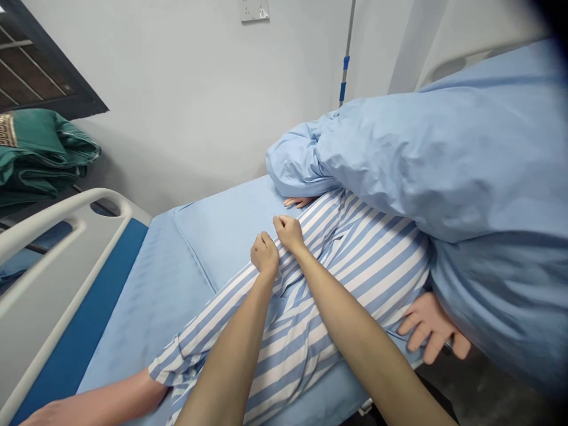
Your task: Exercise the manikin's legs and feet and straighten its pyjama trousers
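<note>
My left hand (265, 253) is closed in a fist at the far edge of the striped trousers (381, 260). Just beyond it and to its right, my right hand (289, 233) is also closed, near the same trouser leg. Whatever is inside the fingers, if anything, is hidden. The blue-and-white trousers are on a figure lying on the bed, its skin smooth like a mannequin's. Its bare lower leg (110, 397) comes out at the lower left. The cloth is creased between my forearms.
A blue gown (444, 154) covers the figure's upper body. One of its hands (432, 328) rests at the near bed edge, the other (299, 202) on the blue sheet (208, 225). The bed's end board (66, 284) stands left, with folded green cloth (44, 154) beyond. A pole (348, 41) stands by the wall.
</note>
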Action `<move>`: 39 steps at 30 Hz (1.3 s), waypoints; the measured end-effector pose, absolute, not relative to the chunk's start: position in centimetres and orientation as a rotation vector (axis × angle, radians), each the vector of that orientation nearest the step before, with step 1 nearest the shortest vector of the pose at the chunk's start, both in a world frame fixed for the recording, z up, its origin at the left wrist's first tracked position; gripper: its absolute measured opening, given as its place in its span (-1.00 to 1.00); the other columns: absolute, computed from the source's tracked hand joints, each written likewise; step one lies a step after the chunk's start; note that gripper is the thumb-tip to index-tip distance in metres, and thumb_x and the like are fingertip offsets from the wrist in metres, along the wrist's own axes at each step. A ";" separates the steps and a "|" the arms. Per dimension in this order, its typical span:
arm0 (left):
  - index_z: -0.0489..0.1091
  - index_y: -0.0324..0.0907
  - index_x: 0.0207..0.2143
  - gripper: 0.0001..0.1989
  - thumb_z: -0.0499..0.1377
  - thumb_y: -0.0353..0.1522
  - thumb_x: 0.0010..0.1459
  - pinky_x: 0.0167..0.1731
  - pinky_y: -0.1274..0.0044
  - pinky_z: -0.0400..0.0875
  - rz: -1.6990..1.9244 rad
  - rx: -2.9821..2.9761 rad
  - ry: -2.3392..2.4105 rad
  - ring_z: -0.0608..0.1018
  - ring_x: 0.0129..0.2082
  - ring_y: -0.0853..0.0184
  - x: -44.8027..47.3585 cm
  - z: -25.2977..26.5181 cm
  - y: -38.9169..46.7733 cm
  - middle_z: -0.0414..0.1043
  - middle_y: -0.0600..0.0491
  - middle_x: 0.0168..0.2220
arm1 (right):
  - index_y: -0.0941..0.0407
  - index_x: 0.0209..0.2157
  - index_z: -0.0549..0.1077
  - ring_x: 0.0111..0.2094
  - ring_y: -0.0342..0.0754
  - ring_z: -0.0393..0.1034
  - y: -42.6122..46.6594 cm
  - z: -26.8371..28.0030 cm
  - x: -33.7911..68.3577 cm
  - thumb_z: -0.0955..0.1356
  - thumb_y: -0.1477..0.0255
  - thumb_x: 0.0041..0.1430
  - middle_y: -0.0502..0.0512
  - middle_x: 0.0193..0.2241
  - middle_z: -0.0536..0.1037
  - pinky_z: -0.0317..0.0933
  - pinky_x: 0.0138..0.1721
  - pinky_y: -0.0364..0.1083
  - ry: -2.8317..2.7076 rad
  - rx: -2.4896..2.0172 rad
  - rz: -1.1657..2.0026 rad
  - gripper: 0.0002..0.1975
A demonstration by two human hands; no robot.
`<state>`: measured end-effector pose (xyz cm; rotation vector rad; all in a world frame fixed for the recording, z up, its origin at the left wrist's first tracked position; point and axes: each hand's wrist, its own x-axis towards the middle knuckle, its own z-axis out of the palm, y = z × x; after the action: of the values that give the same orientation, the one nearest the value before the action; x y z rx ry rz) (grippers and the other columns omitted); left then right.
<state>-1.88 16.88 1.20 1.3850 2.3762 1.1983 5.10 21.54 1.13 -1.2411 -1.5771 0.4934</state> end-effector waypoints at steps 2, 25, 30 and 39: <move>0.23 -0.13 -0.59 -0.63 -0.24 -0.29 0.15 -0.45 0.54 0.06 1.187 1.455 2.369 0.35 -0.46 0.36 -1.5 1.9 17.4 0.39 0.04 -0.49 | 0.15 -0.73 0.08 -0.65 -0.25 -0.09 21.6 1.1 5.1 0.13 0.34 0.09 -0.11 -0.75 0.06 -0.17 -0.55 -0.20 -1.588 -1.246 0.490 -0.64; 0.22 -0.13 -0.61 -0.70 -0.17 -0.30 0.09 -0.45 0.55 0.08 1.132 1.604 2.258 0.33 -0.50 0.39 -2.5 0.0 17.1 0.36 0.08 -0.54 | 0.16 -0.72 0.24 -0.64 -0.22 -0.17 21.8 0.1 7.3 0.18 0.39 0.03 -0.06 -0.76 0.13 -0.30 -0.53 -0.14 -1.597 -1.539 -0.006 -0.69; 0.07 -0.15 -0.71 -0.69 -0.14 -0.28 0.04 -0.55 0.59 0.06 1.231 1.489 2.298 0.21 -0.60 0.46 -9.9 2.0 13.4 0.13 0.16 -0.69 | 0.16 -0.68 0.31 -0.63 -0.21 -0.16 21.7 0.0 7.0 0.18 0.37 0.04 -0.04 -0.74 0.18 -0.33 -0.52 -0.13 -1.621 -1.602 -0.048 -0.70; -0.03 -0.11 -0.75 -0.66 -0.15 -0.20 0.00 -0.68 0.57 0.02 1.194 1.032 2.398 0.10 -0.72 0.47 -24.2 1.3 1.5 -0.04 0.19 -0.78 | 0.15 -0.67 0.32 -0.62 -0.20 -0.08 21.5 -0.1 7.0 0.18 0.36 0.04 -0.01 -0.71 0.23 -0.32 -0.51 -0.12 -1.658 -1.653 -0.020 -0.71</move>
<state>-24.19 1.51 1.31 1.0322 2.3978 1.1940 6.96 21.50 -0.15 -1.6532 -1.6580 -0.0202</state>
